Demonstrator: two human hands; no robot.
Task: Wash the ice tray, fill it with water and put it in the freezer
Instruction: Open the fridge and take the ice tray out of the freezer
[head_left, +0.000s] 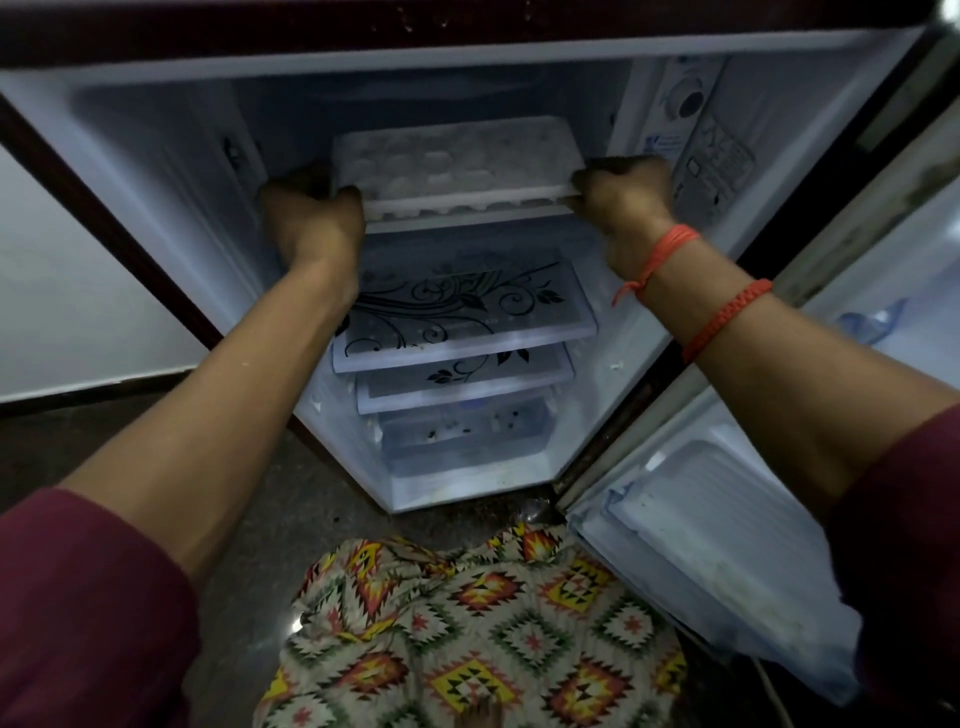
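Left hand (311, 221): grip clamped on the ice tray (447, 161) at its 9 o'clock end. Right hand (623, 205): grip clamped on the 3 o'clock end. I hold the tray inside the freezer compartment (415, 98). Floral shelves (457, 306) lie at 6 o'clock below; the open door (727, 545) stands at 4 o'clock.

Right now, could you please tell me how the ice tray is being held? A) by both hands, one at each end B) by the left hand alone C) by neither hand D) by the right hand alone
A: the left hand grips the ice tray at its left end and the right hand grips its right end.
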